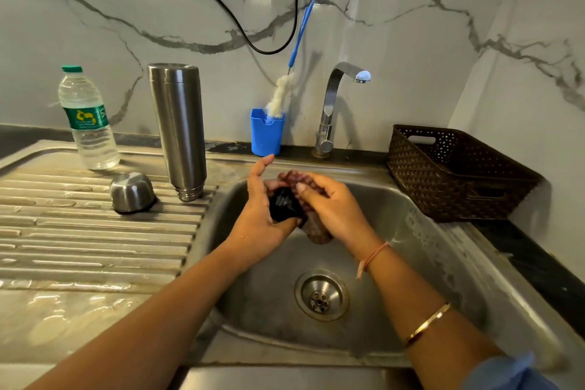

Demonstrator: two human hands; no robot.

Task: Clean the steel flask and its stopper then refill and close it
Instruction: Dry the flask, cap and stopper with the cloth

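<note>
Over the sink, above the drain: both hands are met at mid-basin.

- Stopper, black, is held in the left hand, cupped against the palm. One of the fingers is raised straight behind it; the others are hidden.
- Scrubber, maroon, is gripped by the right hand. Its fingers are curled over it and it is pressed against the stopper's right side.
- Much of the stopper is covered by the two hands and the scrubber.

Left, on the ribbed drainboard:
- Cap, steel, is set mouth down.
- Flask is stood upside down just beside the sink edge, apart from both hands.
- Bottle, clear with a green lid, is stood upright farther back.

Behind the sink:
- Holder, blue, with a brush leaned in it.
- Tap, no water seen running.
- Basket, brown, is placed on the worktop to the right.
</note>
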